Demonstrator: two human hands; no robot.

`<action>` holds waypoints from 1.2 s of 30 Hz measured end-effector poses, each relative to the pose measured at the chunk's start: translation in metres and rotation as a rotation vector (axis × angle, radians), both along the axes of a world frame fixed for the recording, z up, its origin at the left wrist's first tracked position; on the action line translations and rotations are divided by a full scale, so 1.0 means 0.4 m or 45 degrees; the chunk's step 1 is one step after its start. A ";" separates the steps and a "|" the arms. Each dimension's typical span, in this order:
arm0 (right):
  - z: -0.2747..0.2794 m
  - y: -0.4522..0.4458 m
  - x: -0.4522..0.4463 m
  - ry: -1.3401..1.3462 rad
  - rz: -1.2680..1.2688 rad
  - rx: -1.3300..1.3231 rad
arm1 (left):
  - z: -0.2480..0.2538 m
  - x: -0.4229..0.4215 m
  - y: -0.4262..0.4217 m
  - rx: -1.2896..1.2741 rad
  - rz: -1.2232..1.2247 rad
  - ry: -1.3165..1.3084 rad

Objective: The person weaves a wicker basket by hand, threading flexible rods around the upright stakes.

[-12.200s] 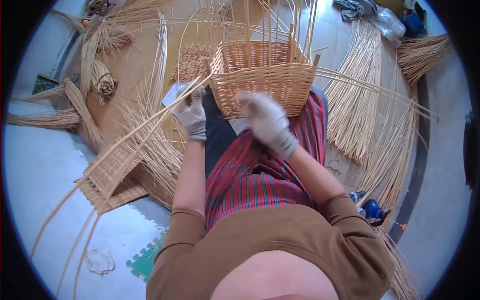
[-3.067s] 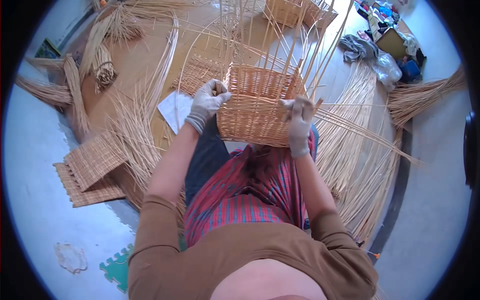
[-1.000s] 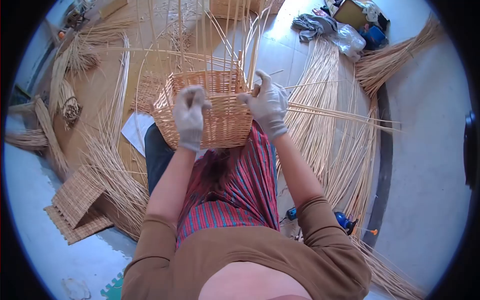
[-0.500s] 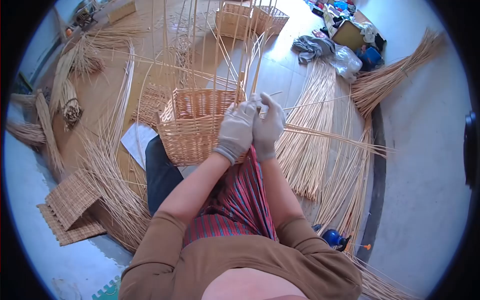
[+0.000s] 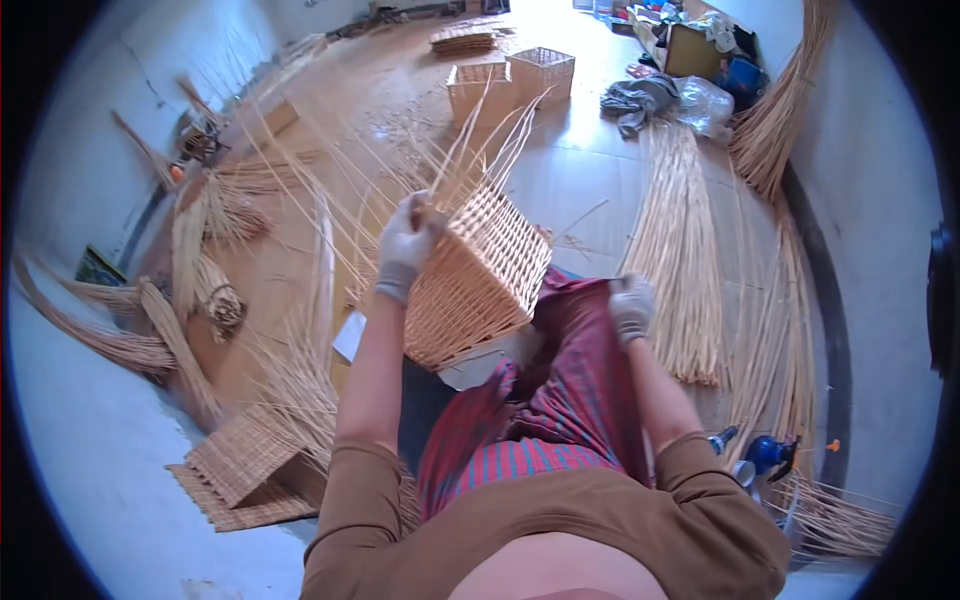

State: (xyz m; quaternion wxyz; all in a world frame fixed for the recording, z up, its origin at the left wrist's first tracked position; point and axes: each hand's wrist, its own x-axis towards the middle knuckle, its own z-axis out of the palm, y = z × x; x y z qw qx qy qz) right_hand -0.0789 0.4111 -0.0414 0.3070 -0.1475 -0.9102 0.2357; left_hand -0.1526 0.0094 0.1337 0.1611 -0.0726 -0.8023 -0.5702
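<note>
Head-worn camera, sole view, looking forward and down past wearer's chest point(image 5: 540, 510), wide round-edged field, hands point(image 5: 406, 246) and basket point(image 5: 468, 300) close mid-frame, floor point(image 5: 580, 185) stretching away toward top.

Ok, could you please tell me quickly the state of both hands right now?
Left hand: closed, holding the woven basket.
Right hand: looks closed, seemingly holding the edge of the striped red cloth.

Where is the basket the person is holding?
In the head view, the tilted basket is near the middle, held at its upper left by the gloved left hand, with the red striped cloth to its lower right.
</note>
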 end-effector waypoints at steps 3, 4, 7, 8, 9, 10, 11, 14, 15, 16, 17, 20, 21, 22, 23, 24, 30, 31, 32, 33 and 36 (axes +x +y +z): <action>-0.006 0.188 0.020 -0.373 -0.373 -0.249 | -0.017 -0.005 -0.220 0.437 0.132 0.038; 0.017 0.208 0.040 -0.537 -0.480 -0.287 | -0.006 0.044 -0.262 0.323 0.145 0.263; 0.031 0.174 0.039 -0.413 -0.425 -0.188 | 0.006 0.167 -0.319 0.686 -0.044 0.455; 0.040 0.152 0.012 -0.158 -0.199 -0.146 | 0.006 0.199 -0.324 1.164 -0.270 0.387; 0.056 0.113 -0.025 0.089 0.025 -0.100 | -0.017 0.217 -0.342 1.017 -0.118 0.391; 0.118 0.060 -0.058 0.082 0.323 -0.471 | -0.041 0.235 -0.360 0.870 0.037 0.382; 0.210 -0.006 -0.080 0.074 0.618 -0.848 | -0.027 0.267 -0.335 1.077 -0.441 0.511; 0.478 -0.182 -0.063 0.109 0.997 -0.740 | -0.021 0.332 -0.318 1.195 -0.647 0.781; 0.528 -0.213 -0.062 0.040 1.054 -0.666 | 0.022 0.360 -0.310 1.112 -0.662 0.717; 0.564 -0.236 -0.062 0.002 1.198 -0.588 | 0.072 0.381 -0.280 1.176 -0.725 0.687; 0.590 -0.258 -0.054 -0.040 1.347 -0.507 | 0.123 0.402 -0.250 1.241 -0.787 0.655; 0.656 -0.299 0.083 -0.121 1.284 -0.728 | 0.199 0.390 -0.185 1.151 -0.575 0.652; 0.643 -0.302 0.112 -0.066 1.286 -0.910 | 0.194 0.357 -0.183 1.117 -0.478 0.651; 0.614 -0.305 0.112 -0.073 1.287 -0.909 | 0.189 0.325 -0.182 1.084 -0.381 0.645; 0.556 -0.308 0.099 0.037 1.253 -1.081 | 0.128 0.228 -0.216 0.873 -0.274 0.696; 0.489 -0.314 0.090 0.130 1.211 -1.262 | 0.069 0.133 -0.250 0.670 -0.157 0.745; 0.040 -0.283 0.053 0.001 0.891 -1.101 | -0.233 0.037 -0.259 1.698 -1.067 -0.093; 0.011 -0.295 0.075 0.073 0.904 -1.055 | -0.245 0.062 -0.230 1.705 -1.044 -0.106; -0.007 -0.294 0.073 0.051 0.909 -1.058 | -0.251 0.079 -0.203 1.728 -0.901 -0.058; 0.000 -0.293 0.078 0.006 0.867 -1.096 | -0.250 0.101 -0.186 1.754 -0.749 -0.004; 0.025 -0.293 0.099 -0.065 0.847 -1.041 | -0.235 0.093 -0.174 1.692 -0.802 -0.005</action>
